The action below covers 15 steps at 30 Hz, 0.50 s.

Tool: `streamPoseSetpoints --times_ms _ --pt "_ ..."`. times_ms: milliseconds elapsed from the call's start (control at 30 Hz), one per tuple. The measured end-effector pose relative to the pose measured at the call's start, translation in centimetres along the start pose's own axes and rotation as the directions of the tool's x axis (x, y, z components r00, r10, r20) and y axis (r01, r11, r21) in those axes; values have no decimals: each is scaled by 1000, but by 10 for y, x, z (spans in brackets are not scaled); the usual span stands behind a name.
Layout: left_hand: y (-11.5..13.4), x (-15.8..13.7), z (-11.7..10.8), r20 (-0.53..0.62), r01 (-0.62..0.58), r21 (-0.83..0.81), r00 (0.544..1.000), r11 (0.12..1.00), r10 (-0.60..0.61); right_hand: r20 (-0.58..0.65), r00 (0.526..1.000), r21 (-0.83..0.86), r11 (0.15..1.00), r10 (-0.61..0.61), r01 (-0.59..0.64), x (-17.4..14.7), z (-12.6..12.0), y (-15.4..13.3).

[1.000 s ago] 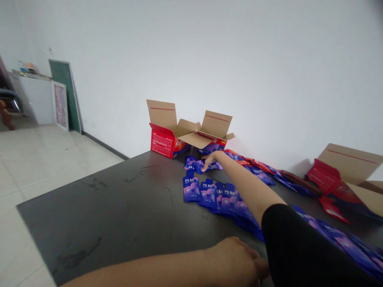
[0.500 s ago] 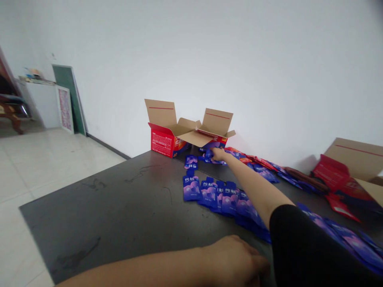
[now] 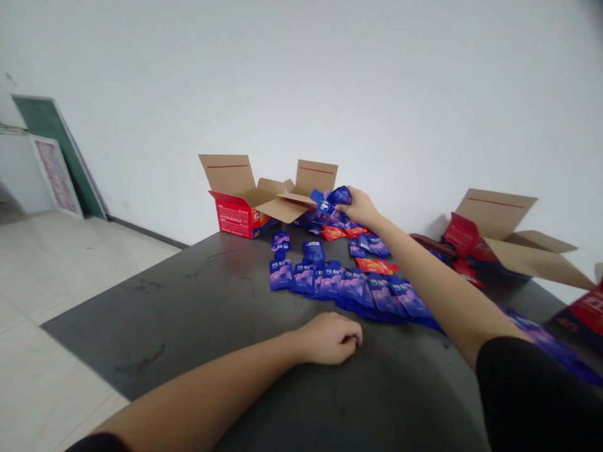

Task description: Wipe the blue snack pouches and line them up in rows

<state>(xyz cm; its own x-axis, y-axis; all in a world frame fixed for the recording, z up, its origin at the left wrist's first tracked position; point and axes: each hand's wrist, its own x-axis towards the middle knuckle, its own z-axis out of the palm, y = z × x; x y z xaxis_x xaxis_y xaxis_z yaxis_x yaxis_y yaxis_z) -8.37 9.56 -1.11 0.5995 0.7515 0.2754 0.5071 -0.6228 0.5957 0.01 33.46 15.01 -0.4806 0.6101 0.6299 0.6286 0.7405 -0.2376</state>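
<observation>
My right hand (image 3: 360, 207) is closed around blue-purple spouted pouches (image 3: 325, 202), lifted above the table near the open boxes at the back. How many pouches it grips I cannot tell. My left hand (image 3: 330, 338) rests on the dark table (image 3: 198, 301) with its fingers curled in, and nothing shows in them. Just beyond it lies an overlapping row of blue pouches (image 3: 332, 280). A single blue pouch (image 3: 313, 251) and another small one (image 3: 281, 241) lie behind that row. A red-orange pouch (image 3: 374, 265) is beside the row, partly under my right forearm.
An open red carton (image 3: 234, 216) stands at the back left, with a second open carton (image 3: 316, 177) beside it. More open cartons (image 3: 494, 245) are on the right. Red pouches (image 3: 333, 233) lie near the back. A white wall (image 3: 400, 94) runs behind the table.
My right hand has risen off the table with blue pouches in its grip. My left hand shows farther up in the view, and the view has turned rightward.
</observation>
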Motion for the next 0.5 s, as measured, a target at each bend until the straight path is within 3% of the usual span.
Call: streamPoseSetpoints --times_ms 100,200,333,433,500 --pt "5 2 0 -64 98 -137 992 986 -107 -183 974 234 968 133 -88 -38 -47 -2" --pt "9 3 -3 -101 183 -235 972 955 -212 -198 932 475 862 303 -179 -93 -92 -7" --pt "13 3 -1 -99 312 -387 922 868 -375 128 901 699 607 414 -378 -200 -124 -24" --pt "23 6 8 -25 385 -445 897 809 -440 427 791 660 447 437 -604 -282 -117 -37" --pt "33 11 18 31 413 -452 893 790 -449 516 726 591 425 454 -686 -321 -105 -42"
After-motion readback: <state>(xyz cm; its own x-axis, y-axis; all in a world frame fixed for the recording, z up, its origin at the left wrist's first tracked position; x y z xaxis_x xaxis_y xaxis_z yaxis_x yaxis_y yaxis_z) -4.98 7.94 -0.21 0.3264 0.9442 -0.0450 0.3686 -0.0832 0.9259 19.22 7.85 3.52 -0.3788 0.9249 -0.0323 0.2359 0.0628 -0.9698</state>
